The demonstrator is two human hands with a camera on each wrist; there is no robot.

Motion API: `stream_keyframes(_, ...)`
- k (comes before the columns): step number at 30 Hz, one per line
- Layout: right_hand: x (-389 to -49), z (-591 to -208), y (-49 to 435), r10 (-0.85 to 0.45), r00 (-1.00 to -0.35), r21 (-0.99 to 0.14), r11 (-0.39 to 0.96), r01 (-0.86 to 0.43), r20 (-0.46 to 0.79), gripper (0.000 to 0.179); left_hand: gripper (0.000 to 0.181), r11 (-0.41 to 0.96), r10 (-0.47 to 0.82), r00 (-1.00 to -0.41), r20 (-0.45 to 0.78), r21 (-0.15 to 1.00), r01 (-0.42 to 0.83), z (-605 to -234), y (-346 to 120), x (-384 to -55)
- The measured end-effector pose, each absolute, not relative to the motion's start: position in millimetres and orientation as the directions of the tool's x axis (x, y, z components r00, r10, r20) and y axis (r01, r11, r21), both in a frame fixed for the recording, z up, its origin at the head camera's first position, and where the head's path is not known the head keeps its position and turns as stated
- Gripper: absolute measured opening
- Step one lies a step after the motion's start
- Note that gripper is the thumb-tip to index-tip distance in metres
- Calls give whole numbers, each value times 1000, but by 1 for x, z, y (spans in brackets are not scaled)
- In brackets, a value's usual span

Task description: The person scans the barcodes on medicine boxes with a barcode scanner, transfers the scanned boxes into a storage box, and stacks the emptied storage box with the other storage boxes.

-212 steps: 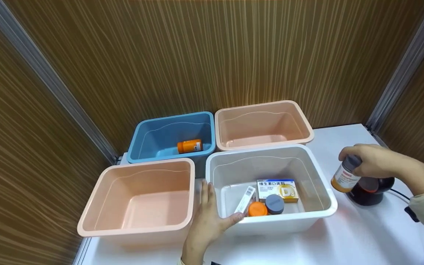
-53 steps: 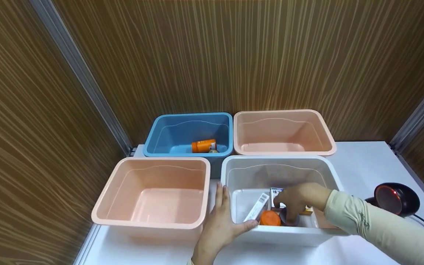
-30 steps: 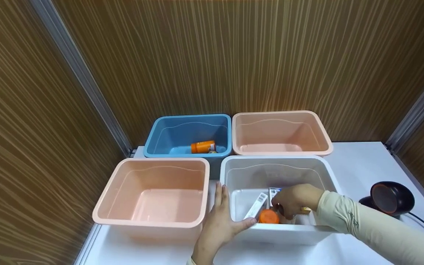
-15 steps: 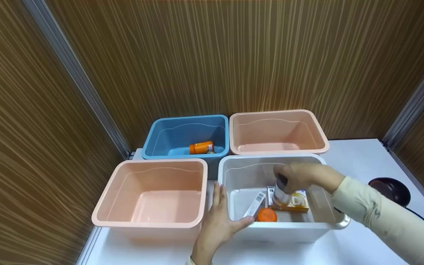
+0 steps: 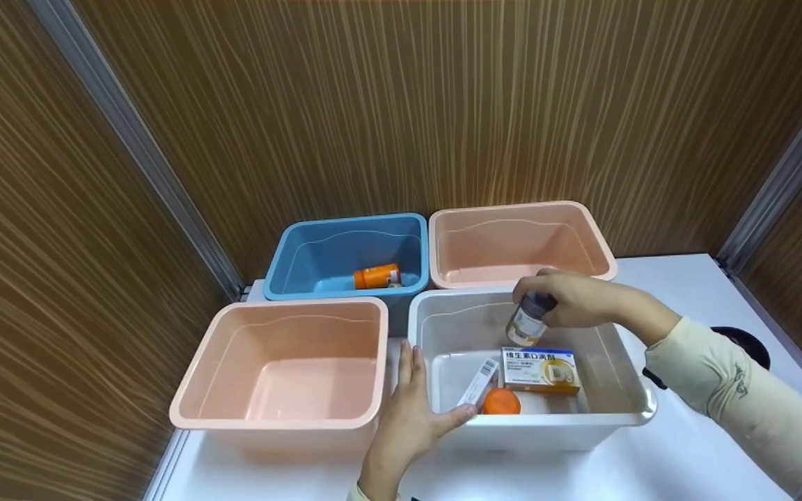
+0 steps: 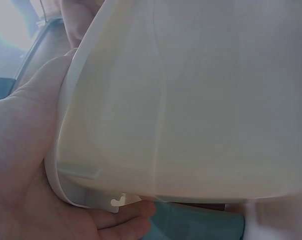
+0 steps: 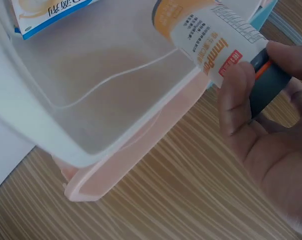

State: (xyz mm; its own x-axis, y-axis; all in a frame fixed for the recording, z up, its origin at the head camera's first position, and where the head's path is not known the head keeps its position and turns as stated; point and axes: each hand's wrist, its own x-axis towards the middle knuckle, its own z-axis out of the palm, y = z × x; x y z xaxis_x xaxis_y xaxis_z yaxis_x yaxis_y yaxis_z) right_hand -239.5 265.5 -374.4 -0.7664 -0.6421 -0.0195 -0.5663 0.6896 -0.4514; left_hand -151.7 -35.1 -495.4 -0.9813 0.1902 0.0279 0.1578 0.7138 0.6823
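My right hand grips a supplement bottle by its dark grey cap, tilted, over the back part of the white bin. The right wrist view shows the bottle's white and orange label, with thumb and fingers round the cap. Inside the bin lie a vitamin D drops box, a narrow white box and an orange-capped container. My left hand rests on the bin's front left corner, fingers straight along the side and thumb on the front rim.
Behind stands a blue bin holding an orange bottle and a small thing beside it. Peach bins stand at left and back right. A black device is partly hidden by my right sleeve.
My right hand has lifted the dark-capped bottle from the white bin's floor. Earlier it held a similar bottle by the black device. A small thing has appeared in the blue bin since then.
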Motion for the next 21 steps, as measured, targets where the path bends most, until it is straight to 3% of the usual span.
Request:
stream_keyframes(8,-236,-363,267,-601,-799,-394,730,-558,20,11,130,717,180,-984,13,683,140,-494,-34,-151)
stream_keyframes(21,-221,-347,277,-521,-852,-391,776,-495,46,31,130,699,196,-980,19,698,153,-495,-35,-151)
